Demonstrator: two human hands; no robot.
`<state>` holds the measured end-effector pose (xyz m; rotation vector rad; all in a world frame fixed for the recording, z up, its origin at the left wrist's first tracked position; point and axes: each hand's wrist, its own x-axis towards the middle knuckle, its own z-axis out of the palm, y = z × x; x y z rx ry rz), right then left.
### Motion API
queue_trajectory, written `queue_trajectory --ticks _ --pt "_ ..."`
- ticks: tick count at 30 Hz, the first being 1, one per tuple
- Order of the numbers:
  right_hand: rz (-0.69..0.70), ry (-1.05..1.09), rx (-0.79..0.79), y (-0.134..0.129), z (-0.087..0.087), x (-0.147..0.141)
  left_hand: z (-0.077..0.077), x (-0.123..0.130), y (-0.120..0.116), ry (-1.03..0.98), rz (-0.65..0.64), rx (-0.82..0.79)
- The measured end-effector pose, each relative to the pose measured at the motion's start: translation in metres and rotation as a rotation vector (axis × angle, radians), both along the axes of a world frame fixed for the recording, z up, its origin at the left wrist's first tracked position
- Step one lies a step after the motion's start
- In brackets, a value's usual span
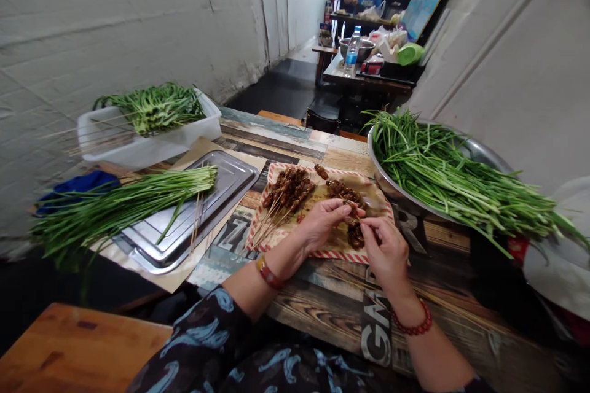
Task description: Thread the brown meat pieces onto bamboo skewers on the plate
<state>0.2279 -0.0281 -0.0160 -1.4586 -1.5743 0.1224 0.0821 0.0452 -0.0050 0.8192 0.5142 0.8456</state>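
Wood-patterned tabletop (318, 310) is showing white "GM" lettering (377, 331) nearer me than my right hand (386, 249), whose fingertips are bunching, their hold unclear; my left hand (326, 220) is pinching a small brown piece (353, 209) just beside; left of both, loaded skewers (283, 196) are lying slantwise, bare ends pointing toward me and leftward

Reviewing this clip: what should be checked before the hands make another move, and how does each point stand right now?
1. Both hands over the striped tray: ok, left hand and right hand meet there.
2. Firm grip on the brown piece at the fingertips: cannot tell, the fingers partly hide it.
3. Brown skewers grouped together: ok, bunched on the tray's left side.
4. Green stalks contained in the metal bowl: not ok, many overhang its rim.
5. Thin sticks visible: ok, some lie on the metal lid.
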Motion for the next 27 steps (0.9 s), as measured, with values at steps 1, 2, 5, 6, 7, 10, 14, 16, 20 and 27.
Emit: queue_trajectory --ticks 1,2,5,6,7,10,14,16,20,27 --pt "0.001 0.002 -0.001 0.0 0.0 0.0 0.0 0.0 0.0 0.0 -0.004 0.0" --pt "0.001 0.005 -0.004 0.0 0.0 0.001 0.001 -0.001 0.001 0.0 -0.003 -0.004" --pt "-0.006 0.015 -0.017 -0.001 -0.001 0.002 0.004 -0.007 0.008 -0.006 0.045 -0.013" --pt "-0.008 0.019 -0.023 -0.001 -0.002 0.002 0.006 -0.01 0.012 -0.014 0.082 -0.014" --pt "-0.007 0.021 -0.03 -0.001 -0.002 0.002 0.007 -0.014 0.015 -0.025 0.126 -0.014" --pt "0.006 0.024 -0.042 -0.002 -0.003 0.001 0.011 -0.025 0.026 -0.066 0.253 -0.017" --pt "0.031 0.002 -0.048 -0.002 -0.003 0.0 0.012 -0.033 0.033 -0.104 0.317 -0.016" --pt "0.039 -0.008 -0.052 -0.003 -0.003 0.001 0.011 -0.034 0.034 -0.11 0.337 -0.021" --pt "0.041 -0.017 -0.068 -0.003 -0.006 0.003 0.009 -0.032 0.032 -0.126 0.335 0.001" --pt "-0.017 0.045 -0.1 0.001 -0.007 0.02 0.005 -0.023 0.024 -0.039 0.297 -0.019"
